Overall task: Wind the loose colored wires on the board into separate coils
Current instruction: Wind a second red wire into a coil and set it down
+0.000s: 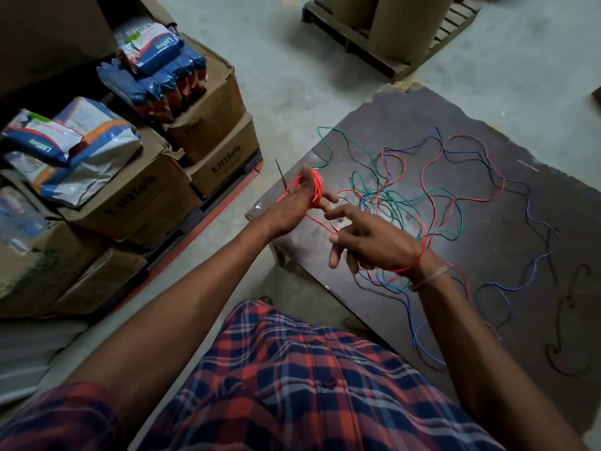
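A dark board (487, 242) lies on the floor with loose wires tangled on it: red wire (432, 164), green wire (341, 138), blue wire (533, 219) and a dark wire (559, 359). My left hand (299, 203) is at the board's left corner, with a coil of red wire (317, 187) wrapped around its fingers. My right hand (370, 239) hovers just right of it, fingers spread, pinching the red strand that runs from the coil. A red strand also loops around my right wrist.
Stacked cardboard boxes (201, 125) with blue and white packets (153, 50) stand at the left on a red pallet. A wooden pallet (367, 50) with brown rolls sits at the top. Bare concrete floor (286, 92) lies between them.
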